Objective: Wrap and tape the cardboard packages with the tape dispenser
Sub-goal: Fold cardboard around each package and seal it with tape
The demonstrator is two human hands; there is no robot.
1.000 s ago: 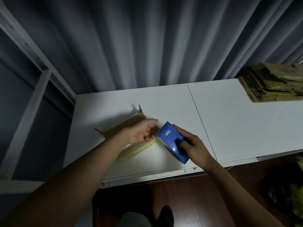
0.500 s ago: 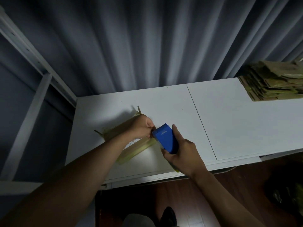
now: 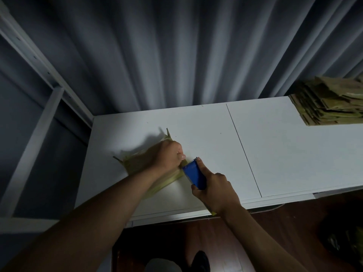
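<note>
Toward the front left part of the white table (image 3: 206, 134), a flat cardboard package (image 3: 137, 161) lies at an angle, wrapped in yellowish tape or film. Its far corners end in short twisted points that stick out over the tabletop. The left hand (image 3: 170, 154) rests on the right end of the package with fingers curled, gripping that end. The right hand (image 3: 214, 190) grips a blue tape dispenser (image 3: 194, 174), fingers and thumb curled round its body. The toothed end of the dispenser points away from the person and sits just beside the left hand, touching the near right edge of the package. A yellowish strip shows below the right wrist at the front edge of the table; what it belongs to cannot be told.

At the back right corner of the table, a stack of flat cardboard packages (image 3: 330, 103) lies well apart from both hands. A grey curtain (image 3: 176, 52) hangs behind the table.
</note>
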